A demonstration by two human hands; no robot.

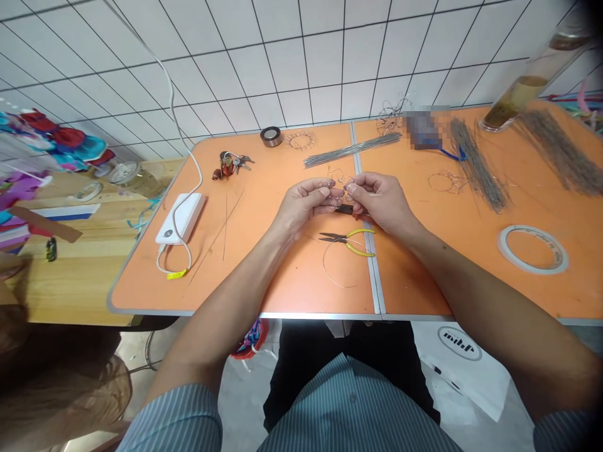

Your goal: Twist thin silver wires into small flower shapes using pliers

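Observation:
Between my two hands is a small looped piece of thin wire [336, 177], bent into several curls. My left hand [311, 199] pinches its left side between thumb and fingers. On the right side, my right hand [377, 196] grips it the same way. Just below my hands lie pliers with yellow handles [360, 241], jaws pointing left. A second tool with a dark head [345, 209] and red handles is partly covered by my right hand. A curved length of thin wire [330, 271] rests near the yellow pliers.
Bundles of straight wire [351, 149] and grey wire [475, 163] lie behind. A white tape roll [533, 250] is at right, a black tape roll [271, 137] and keys [230, 164] at back left. A white power strip [179, 218] with cable sits left. A glass bottle [513, 103] stands back right.

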